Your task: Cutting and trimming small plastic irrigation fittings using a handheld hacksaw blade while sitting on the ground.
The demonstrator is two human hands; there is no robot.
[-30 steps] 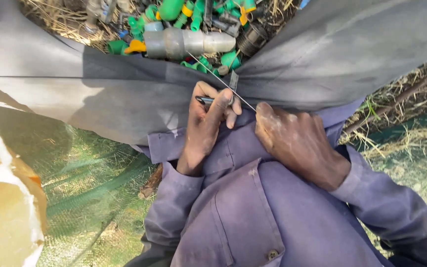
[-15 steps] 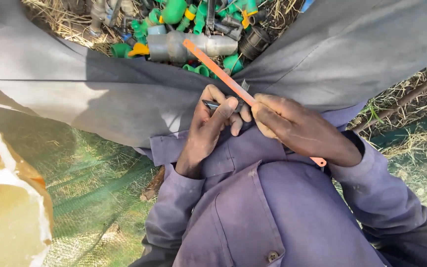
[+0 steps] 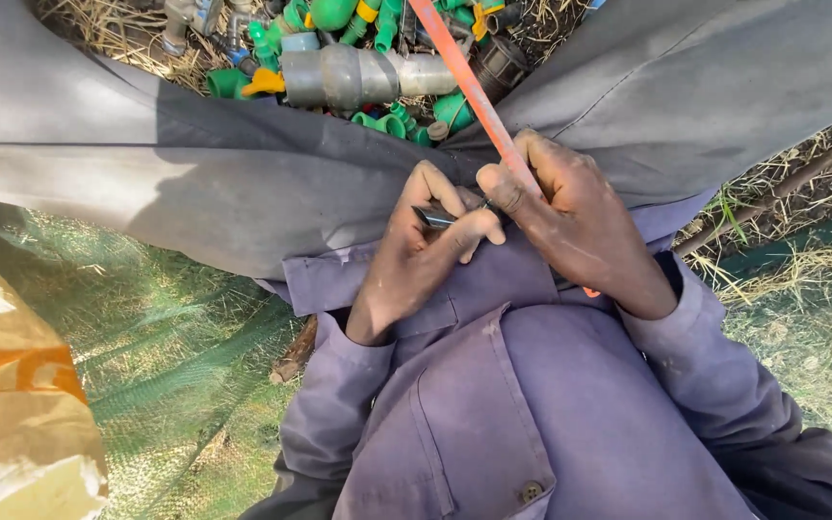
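Note:
My left hand is closed on a small dark pipe piece, held against my purple overalls at my lap. My right hand grips an orange hacksaw blade that slants up and away past my knees; its edge rests on the dark piece where my thumbs meet. The blade's lower end pokes out below my right wrist. Both hands touch each other just below my grey trousers.
Between my knees lies a heap of green pipe fittings and a big grey pipe coupling on dry straw. Green mesh netting covers the ground at the left, beside a yellow sack. Dry grass and sticks lie at the right.
The blade went from edge-on and thin to flat orange, and my right hand has pushed it forward and up. My left hand stayed on the dark piece.

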